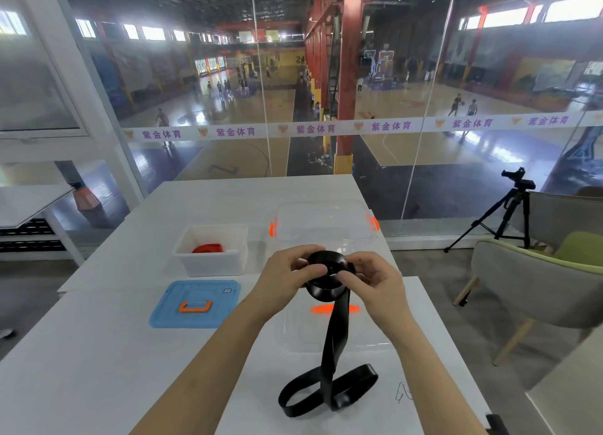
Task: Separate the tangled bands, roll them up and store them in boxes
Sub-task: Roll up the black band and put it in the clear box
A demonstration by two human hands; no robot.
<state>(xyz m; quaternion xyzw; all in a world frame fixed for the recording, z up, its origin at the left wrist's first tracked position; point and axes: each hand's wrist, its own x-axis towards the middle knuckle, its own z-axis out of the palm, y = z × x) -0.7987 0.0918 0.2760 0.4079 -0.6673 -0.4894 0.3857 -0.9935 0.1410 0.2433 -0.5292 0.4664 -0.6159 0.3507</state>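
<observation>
a: biggest first?
b: white table [98, 353], under the clear box [326, 220]. on the near side of the clear box, flat on the table, a clear lid [293, 333] with an orange handle. left of the clear box, a white box [212, 261]; near-left of it, a blue lid [169, 313], lying flat.
a: and the black band [336, 336]?
b: held up just on the near side of the clear box, over the clear lid. partly wound into a coil, open face tilted up at the camera. loose tail hanging from the coil, long axis running straight away from the clear box toward the viewer, ending in two loops on the table.
a: hands?
b: left hand [284, 278] and right hand [375, 284] both gripping the coil, fingers curled round its sides.
a: smallest?
b: red band [207, 248], rolled, inside the white box, left of the clear box.
</observation>
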